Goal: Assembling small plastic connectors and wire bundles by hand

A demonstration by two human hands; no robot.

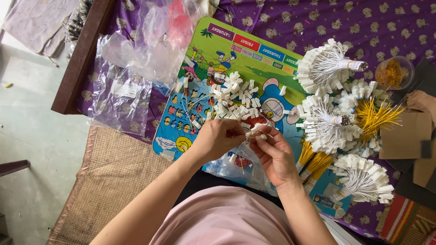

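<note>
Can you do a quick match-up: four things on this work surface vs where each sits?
Things:
1. clear bowl of orange bits
2. loose pile of white connectors
3. clear plastic bags
4. small wired connector

Places:
a. far left of the colourful board
b. between both hands' fingers
c. far right, on the purple cloth
d. centre of the board

Pairs: 1-c, 2-d, 3-a, 4-b

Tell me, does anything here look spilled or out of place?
Nothing looks damaged. Small white connectors lie scattered loose on the colourful cartoon board, unlike the neatly tied white wire bundles beside them. Crumpled clear plastic bags sprawl at its corner.
</note>
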